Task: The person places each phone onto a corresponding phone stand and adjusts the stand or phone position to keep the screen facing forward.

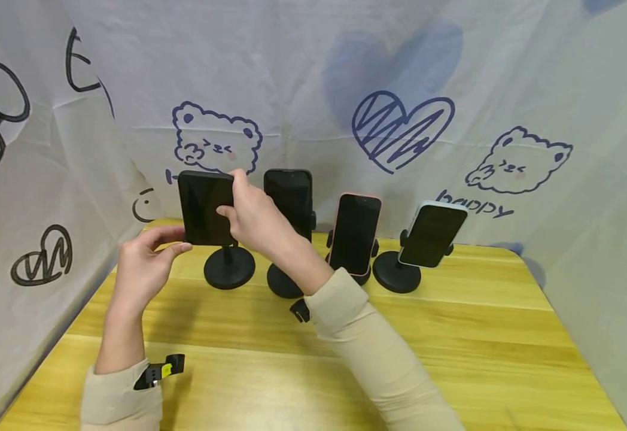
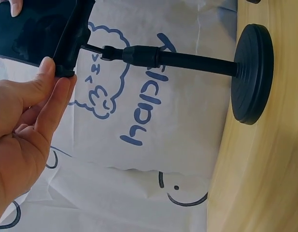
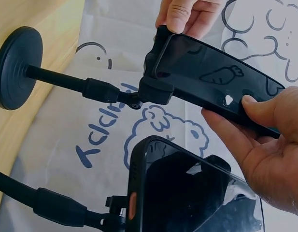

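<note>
A black phone (image 1: 206, 209) stands against the clamp of the leftmost black phone stand (image 1: 230, 268). My left hand (image 1: 146, 260) pinches the phone's lower left corner, right beside the clamp, thumb in front and fingers behind. With thumb and fingers, my right hand (image 1: 256, 212) grips the phone by its opposite edge. In the right wrist view the phone (image 3: 202, 72) has its dark screen facing out, and my right hand (image 3: 269, 150) holds its far end. The left wrist view shows my left hand (image 2: 23, 125) at the clamp end and the stand's round base (image 2: 252, 72).
To the right stand a black phone (image 1: 288, 194), a pink-edged phone (image 1: 355, 234) and a pale-edged phone (image 1: 434, 234), each on its own black stand. My right forearm (image 1: 303, 257) passes before two of them. White drawn-on sheets (image 1: 303, 72) rise around the wooden table (image 1: 238, 371).
</note>
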### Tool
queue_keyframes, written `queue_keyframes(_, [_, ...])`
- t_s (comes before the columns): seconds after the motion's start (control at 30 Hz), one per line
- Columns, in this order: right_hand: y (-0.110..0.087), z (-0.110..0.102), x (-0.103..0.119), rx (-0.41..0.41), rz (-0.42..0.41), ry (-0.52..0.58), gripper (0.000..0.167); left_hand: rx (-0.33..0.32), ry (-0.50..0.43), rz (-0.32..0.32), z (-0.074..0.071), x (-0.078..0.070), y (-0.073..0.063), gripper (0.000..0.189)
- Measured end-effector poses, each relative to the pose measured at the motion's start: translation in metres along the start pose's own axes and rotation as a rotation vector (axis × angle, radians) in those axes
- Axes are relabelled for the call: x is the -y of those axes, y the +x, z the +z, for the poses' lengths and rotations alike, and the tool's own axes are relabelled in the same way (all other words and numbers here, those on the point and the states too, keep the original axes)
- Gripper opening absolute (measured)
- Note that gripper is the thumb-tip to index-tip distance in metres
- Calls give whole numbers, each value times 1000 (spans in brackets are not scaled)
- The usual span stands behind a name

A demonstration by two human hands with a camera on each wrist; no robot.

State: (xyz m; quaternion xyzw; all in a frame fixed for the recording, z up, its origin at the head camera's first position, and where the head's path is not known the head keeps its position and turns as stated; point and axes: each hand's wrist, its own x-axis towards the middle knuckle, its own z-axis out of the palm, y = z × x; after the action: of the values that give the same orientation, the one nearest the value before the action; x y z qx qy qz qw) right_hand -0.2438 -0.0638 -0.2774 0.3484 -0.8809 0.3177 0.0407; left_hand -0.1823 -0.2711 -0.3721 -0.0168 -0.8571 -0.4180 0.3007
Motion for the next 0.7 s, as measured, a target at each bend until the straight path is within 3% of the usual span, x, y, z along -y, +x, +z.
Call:
queue_keyframes(0.4, [7, -7, 7, 88, 26, -36, 48, -31, -56, -9, 5, -1, 6, 21])
queue_keyframes(0.7, [9, 2, 13, 158, 40, -95, 57, -34, -49, -35, 4, 4, 3, 20])
